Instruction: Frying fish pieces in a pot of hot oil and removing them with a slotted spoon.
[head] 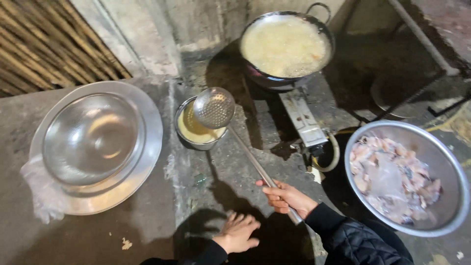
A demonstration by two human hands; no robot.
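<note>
Near the lower middle of the frame the right hand is closed around the long metal handle of a perforated skimmer ladle, fingers wrapped over the shaft close to its lower end. The handle runs diagonally up and to the left from the hand, and the round, holed bowl of the ladle rests tilted on the rim of a small metal pot holding yellowish liquid, just left of centre. The wrist is bent inward, and a dark quilted sleeve covers the forearm toward the lower right corner.

The left hand lies low in the frame, at the bottom centre — fingers spread, palm down, empty, resting on or just over the grey concrete surface; whether it actually touches cannot be told.

No printed packages, labels or signs show. The only wrapping is a crumpled clear plastic bag at the left edge, tucked under a wide metal tray that carries an upturned shiny metal bowl.

At the top centre a dark two-handled wok is full of pale, foaming oil. At the right edge a large metal basin holds pinkish raw meat pieces — well apart from the ladle.
</note>
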